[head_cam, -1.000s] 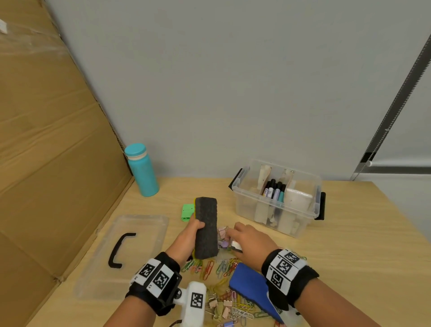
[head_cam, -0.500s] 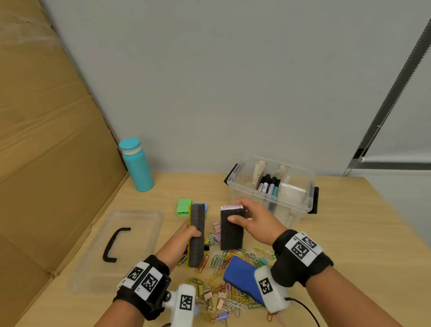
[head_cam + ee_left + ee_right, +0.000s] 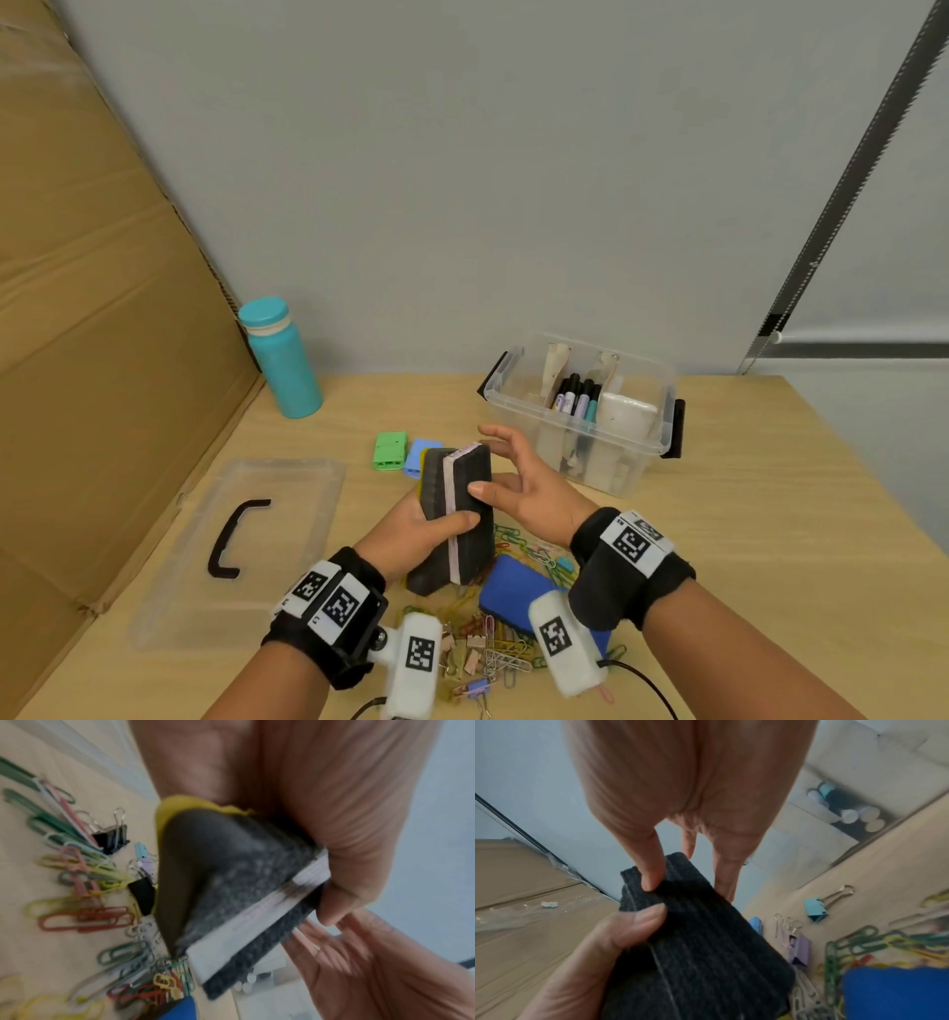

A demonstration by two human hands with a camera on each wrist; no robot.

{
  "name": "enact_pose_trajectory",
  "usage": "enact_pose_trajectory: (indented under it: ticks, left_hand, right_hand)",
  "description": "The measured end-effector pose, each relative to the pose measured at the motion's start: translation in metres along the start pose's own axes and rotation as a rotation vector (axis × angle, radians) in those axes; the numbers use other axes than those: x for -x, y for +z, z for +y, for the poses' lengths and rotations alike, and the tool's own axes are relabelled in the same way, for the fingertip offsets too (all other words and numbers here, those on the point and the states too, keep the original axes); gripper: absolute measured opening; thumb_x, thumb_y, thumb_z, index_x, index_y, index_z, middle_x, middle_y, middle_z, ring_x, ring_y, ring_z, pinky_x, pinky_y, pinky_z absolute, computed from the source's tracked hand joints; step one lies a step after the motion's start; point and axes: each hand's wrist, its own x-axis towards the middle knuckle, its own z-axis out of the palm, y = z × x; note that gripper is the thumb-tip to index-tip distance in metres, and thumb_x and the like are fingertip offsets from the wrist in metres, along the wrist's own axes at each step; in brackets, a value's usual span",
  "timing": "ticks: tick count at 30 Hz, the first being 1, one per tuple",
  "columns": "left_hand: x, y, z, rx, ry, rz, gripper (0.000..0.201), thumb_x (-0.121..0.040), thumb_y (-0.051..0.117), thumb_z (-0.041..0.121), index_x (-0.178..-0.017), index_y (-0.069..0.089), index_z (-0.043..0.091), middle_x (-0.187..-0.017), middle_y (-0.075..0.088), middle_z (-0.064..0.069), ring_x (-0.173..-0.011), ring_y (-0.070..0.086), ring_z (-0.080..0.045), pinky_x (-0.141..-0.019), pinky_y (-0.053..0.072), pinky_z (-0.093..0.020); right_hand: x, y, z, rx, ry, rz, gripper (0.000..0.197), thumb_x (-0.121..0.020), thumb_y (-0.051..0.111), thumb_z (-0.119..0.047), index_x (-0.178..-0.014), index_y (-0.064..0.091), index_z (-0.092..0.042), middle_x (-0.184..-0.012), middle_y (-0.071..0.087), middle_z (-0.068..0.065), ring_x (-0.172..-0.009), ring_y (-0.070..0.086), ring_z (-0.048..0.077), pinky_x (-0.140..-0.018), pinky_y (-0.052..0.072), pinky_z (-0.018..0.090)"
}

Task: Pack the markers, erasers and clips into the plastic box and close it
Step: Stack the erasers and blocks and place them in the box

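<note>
Two dark felt erasers (image 3: 454, 514) stand pressed together on end above the clip pile, one yellow-backed, one with a white-pink band. My left hand (image 3: 421, 529) grips the pair, thumb across the front. My right hand (image 3: 518, 483) is open beside them: its thumb touches the front face and the fingers spread upward. In the left wrist view the erasers (image 3: 244, 882) fill my left hand (image 3: 321, 811). The right wrist view shows my right hand (image 3: 693, 780) above the erasers (image 3: 700, 943). The clear plastic box (image 3: 662, 452) at the back right holds markers (image 3: 577, 398).
The box's clear lid (image 3: 231, 545) with a black handle lies at left by a cardboard wall. A teal bottle (image 3: 282, 360) stands behind it. A blue eraser (image 3: 518, 591), paper clips and binder clips (image 3: 503, 652) lie near me; small green (image 3: 390, 451) and blue (image 3: 421, 457) pieces lie further back.
Half a second ago each hand held one eraser. The right one now lies against the left one, my left hand grips both, and my right hand's fingers have opened.
</note>
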Motion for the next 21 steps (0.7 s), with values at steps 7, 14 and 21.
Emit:
enact_pose_trajectory:
  ticks: [7,14,21]
  left_hand:
    - [0.0,-0.007,-0.014,0.105,-0.092,0.173,0.03,-0.083,0.068,0.011,-0.112,0.061,0.014,-0.099,0.072,-0.007,-0.093,0.068,-0.024,-0.071,0.055,-0.028]
    - [-0.007,-0.025,-0.017,0.239,-0.097,0.316,0.082,-0.046,0.081,0.038,-0.12,0.055,0.014,-0.107,0.069,-0.019,-0.096,0.068,-0.033,-0.076,0.058,-0.043]
    - [-0.004,-0.027,-0.013,0.279,-0.105,0.361,0.041,-0.082,0.072,0.021,-0.118,0.057,0.008,-0.1,0.072,-0.018,-0.092,0.068,-0.03,-0.08,0.056,-0.043]
  right_hand:
    - [0.023,-0.011,0.027,0.659,0.158,-0.073,0.053,-0.08,0.066,-0.047,-0.121,0.04,-0.024,-0.116,0.051,-0.003,-0.101,0.052,0.014,-0.086,0.048,0.031]
    - [0.03,-0.009,0.045,0.943,0.322,-0.428,0.082,-0.06,0.078,-0.062,-0.121,0.04,-0.022,-0.106,0.052,-0.001,-0.087,0.049,0.019,-0.078,0.046,0.036]
    - [0.031,0.002,0.041,0.945,0.265,-0.391,0.088,-0.062,0.077,-0.06,-0.127,0.033,-0.022,-0.114,0.05,0.001,-0.096,0.055,0.023,-0.081,0.049,0.037]
